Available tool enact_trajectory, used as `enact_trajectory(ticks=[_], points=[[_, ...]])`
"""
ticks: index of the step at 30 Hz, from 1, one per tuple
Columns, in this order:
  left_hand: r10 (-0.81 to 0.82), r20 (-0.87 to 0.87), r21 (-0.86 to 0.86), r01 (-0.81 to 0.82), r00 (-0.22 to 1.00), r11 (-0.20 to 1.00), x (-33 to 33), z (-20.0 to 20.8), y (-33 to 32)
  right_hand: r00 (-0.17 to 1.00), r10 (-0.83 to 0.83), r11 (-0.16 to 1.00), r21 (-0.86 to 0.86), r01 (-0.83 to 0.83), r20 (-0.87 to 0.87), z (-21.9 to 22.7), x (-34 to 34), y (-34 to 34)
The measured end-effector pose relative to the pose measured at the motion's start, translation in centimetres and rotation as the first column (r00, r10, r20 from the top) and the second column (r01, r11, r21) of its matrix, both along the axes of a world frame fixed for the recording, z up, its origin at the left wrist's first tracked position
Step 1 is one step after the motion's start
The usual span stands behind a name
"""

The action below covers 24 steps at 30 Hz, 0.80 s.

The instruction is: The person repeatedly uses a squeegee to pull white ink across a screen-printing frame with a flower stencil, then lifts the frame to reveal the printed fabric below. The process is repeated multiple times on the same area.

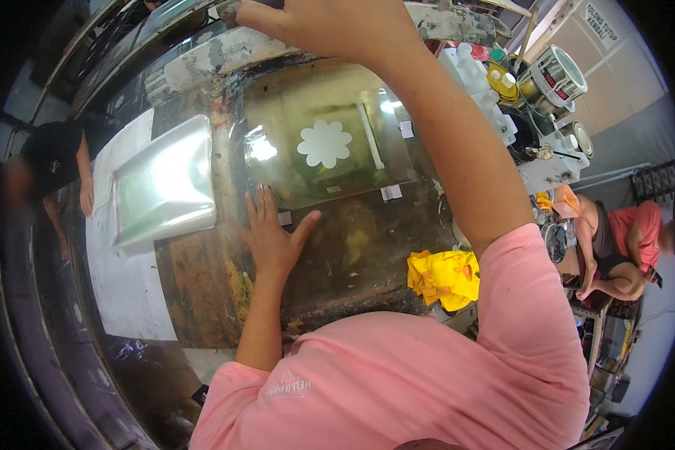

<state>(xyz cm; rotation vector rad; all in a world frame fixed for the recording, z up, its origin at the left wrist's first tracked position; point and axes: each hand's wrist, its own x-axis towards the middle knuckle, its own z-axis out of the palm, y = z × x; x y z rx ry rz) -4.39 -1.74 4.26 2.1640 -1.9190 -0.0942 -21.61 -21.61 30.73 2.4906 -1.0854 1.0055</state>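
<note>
My left hand (266, 232) lies flat with fingers spread, its fingertips at the near left edge of a clear sheet (285, 184). A white flower shape (325, 144) shows in the sheet's middle, with a pale narrow strip (370, 136) to its right. Small white tabs (391, 193) sit along the sheet's edges. My right arm reaches across to the far side, where my right hand (315, 22) is closed at the picture's top edge. Most of its fingers are cut off, so what they grip is hidden. Below it runs a paint-stained grey bar (225, 56).
Glossy clear sheets (165, 184) lie on white paper (124, 285) at left, beside a person in black (56, 161). A crumpled yellow cloth (444, 277) rests near my right elbow. Bottles (469, 75) and a paint can (555, 79) crowd the right, with a seated person (630, 240) beyond.
</note>
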Motion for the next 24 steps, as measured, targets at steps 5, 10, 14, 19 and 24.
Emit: enact_trajectory(ticks=[5, 10, 14, 19, 24], points=[[-0.071, -0.286, -0.411, -0.055, 0.956, 0.91, 1.2, 3.3, -5.2, 1.0, -0.004, 0.998, 0.057, 0.005, -0.012, 1.1, -0.1, -1.0], [0.013, -0.326, -0.515, -0.189, 0.945, 0.836, 7.3, 4.6, -6.4, 0.999, -0.026, 1.0, 0.003, 0.026, -0.023, 0.7, 0.3, -0.3], [0.096, -0.322, -0.541, -0.267, 0.942, 0.797, 15.1, 3.3, -3.2, 1.0, -0.021, 0.999, 0.036, 0.02, 0.003, -0.2, 0.0, 0.3], [0.347, -0.202, -0.522, -0.4, 0.916, 0.753, 28.2, 2.4, 0.4, 0.999, -0.028, 0.998, -0.05, 0.03, 0.029, -0.5, 0.5, 1.5], [0.505, -0.267, -0.42, -0.571, 0.821, 0.705, 39.1, 2.9, 1.5, 0.998, -0.038, 0.997, -0.061, 0.042, 0.058, -0.9, 0.6, 2.0]])
